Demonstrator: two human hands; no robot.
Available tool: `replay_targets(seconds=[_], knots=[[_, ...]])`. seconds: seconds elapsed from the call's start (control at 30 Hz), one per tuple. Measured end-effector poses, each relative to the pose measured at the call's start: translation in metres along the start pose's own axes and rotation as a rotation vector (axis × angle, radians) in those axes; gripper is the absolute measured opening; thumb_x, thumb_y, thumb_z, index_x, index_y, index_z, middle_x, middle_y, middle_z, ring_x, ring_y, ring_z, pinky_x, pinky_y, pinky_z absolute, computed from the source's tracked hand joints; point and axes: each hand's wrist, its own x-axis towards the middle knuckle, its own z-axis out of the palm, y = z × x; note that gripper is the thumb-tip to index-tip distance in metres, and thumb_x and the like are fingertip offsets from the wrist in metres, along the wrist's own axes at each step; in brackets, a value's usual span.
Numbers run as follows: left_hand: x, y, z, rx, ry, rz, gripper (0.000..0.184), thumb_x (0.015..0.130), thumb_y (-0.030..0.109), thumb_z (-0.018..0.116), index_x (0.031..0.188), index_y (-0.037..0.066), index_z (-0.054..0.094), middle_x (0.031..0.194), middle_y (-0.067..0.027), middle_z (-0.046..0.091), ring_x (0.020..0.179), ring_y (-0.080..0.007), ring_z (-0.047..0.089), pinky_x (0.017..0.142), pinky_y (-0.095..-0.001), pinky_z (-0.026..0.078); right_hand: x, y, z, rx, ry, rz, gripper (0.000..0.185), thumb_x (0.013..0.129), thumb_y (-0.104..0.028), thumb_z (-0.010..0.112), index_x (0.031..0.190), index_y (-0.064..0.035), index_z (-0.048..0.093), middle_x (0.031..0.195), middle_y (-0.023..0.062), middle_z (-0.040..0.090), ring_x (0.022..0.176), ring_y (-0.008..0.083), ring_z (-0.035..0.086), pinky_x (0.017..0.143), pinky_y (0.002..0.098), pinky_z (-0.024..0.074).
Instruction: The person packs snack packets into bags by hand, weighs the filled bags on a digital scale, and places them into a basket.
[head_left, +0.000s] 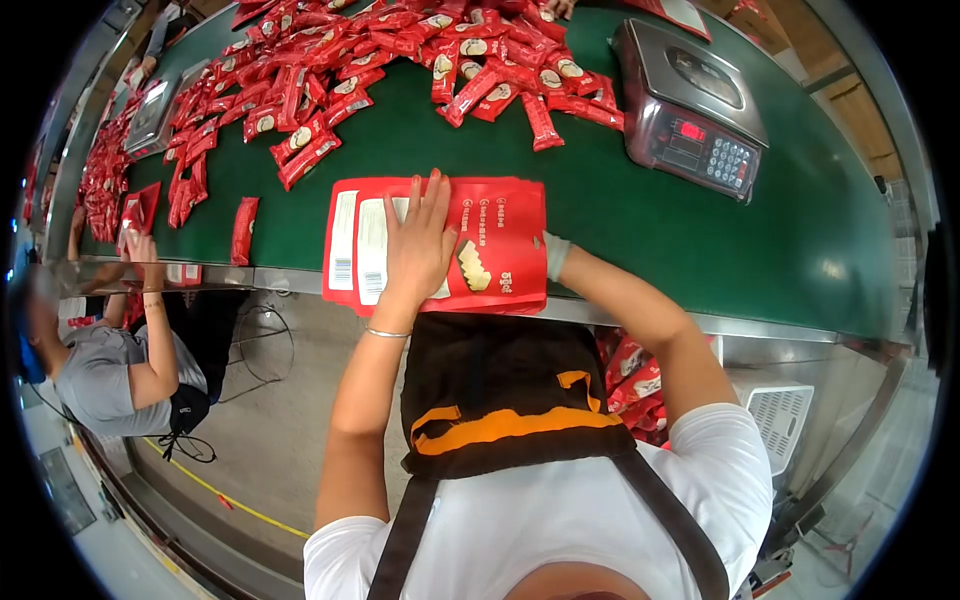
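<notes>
Bright indoor light | pale glare on green table (690, 235), right side | fisheye-curved edges | black corners

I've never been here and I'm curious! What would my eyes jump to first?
Probably the big heap of small red packets across the far part of the green table. Next, the flat red pouches at the near edge, under the spread left hand. Toward the right, a digital scale glows red.
</notes>
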Motion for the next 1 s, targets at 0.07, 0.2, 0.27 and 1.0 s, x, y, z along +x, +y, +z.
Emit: replay_targets(seconds=[0.07, 0.2, 0.27, 1.0], knots=[[-0.001, 0.004, -0.007, 0.024, -0.012, 0.017, 0.063, 0.097, 0.025, 0.048, 0.152, 0.000, 0.027, 0.159, -0.0169, 0.028, 0.148, -0.0338, 0.024, 0.118, -0.0601, 0.009, 0.010, 0.000, 0.013, 0.195, -0.004, 0.137, 0.039, 0.085, -0.013, 0.063, 0.124, -0.0082, 0.062, 0.126, 0.0141, 0.061, 0.110, 0.0326, 0.061, 0.095, 0.0419, 0.0487], [0.001, 0.002, -0.004, -0.116, -0.037, -0.039, 0.061, 0.098, 0.026, 0.046, 0.152, 0.001, 0.029, 0.156, -0.0180, 0.033, 0.146, -0.0323, 0.029, 0.120, -0.0550, 0.011, 0.005, 0.002, 0.008, 0.319, -0.058, 0.259, 0.037, 0.085, -0.014, 0.062, 0.122, -0.0109, 0.063, 0.123, 0.0134, 0.063, 0.110, 0.0324, 0.061, 0.094, 0.0419, 0.0493], [0.000, -0.001, 0.002, -0.142, -0.033, -0.055, 0.060, 0.099, 0.027, 0.044, 0.151, 0.002, 0.030, 0.155, -0.0181, 0.034, 0.145, -0.0319, 0.030, 0.120, -0.0528, 0.012, -0.005, 0.005, -0.018, 0.286, -0.123, 0.330, 0.037, 0.085, -0.014, 0.061, 0.121, -0.0122, 0.063, 0.121, 0.0131, 0.063, 0.110, 0.0322, 0.061, 0.094, 0.0420, 0.0496], [-0.001, -0.003, 0.005, -0.131, -0.052, -0.070, 0.053, 0.098, 0.026, 0.044, 0.147, 0.005, 0.042, 0.151, -0.0172, 0.042, 0.142, -0.0320, 0.035, 0.119, -0.0498, 0.017, 0.131, 0.094, -0.149, -0.530, 0.406, 0.678, 0.076, 0.082, -0.025, 0.068, 0.150, -0.0174, 0.035, 0.122, 0.0270, 0.060, 0.117, 0.0436, 0.055, 0.100, 0.0466, 0.0452]])
